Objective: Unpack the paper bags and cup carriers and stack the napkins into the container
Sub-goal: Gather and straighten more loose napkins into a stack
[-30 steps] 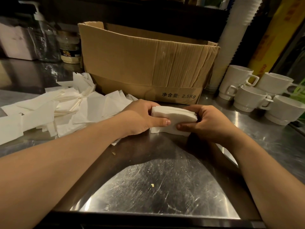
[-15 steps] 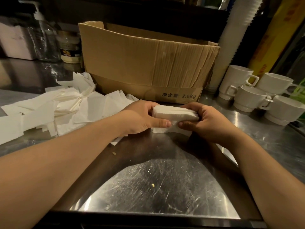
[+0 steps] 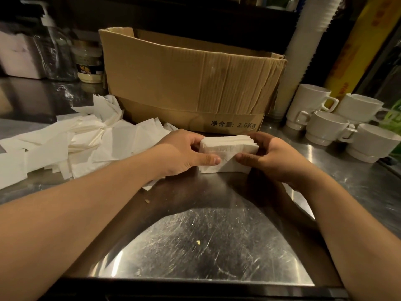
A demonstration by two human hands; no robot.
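Observation:
A squared-up stack of white napkins (image 3: 229, 148) stands on the steel counter (image 3: 195, 246) just in front of the cardboard box (image 3: 186, 83). My left hand (image 3: 184, 152) grips its left end, thumb across the front face. My right hand (image 3: 275, 157) grips its right end, thumb on the front and fingers curled behind. A loose heap of white napkins (image 3: 71, 140) lies spread over the counter to the left. The inside of the box is hidden by its near wall.
Several white cups (image 3: 338, 124) stand at the right. A tall column of stacked white cups (image 3: 308, 40) rises behind the box's right corner. A pump bottle (image 3: 54, 46) and a jar (image 3: 89, 61) sit at the back left. Crumbs (image 3: 198, 242) dot the counter.
The stack has tilted so its front face shows more, and both hands have shifted slightly on its ends while pressing it together. The loose heap has not moved.

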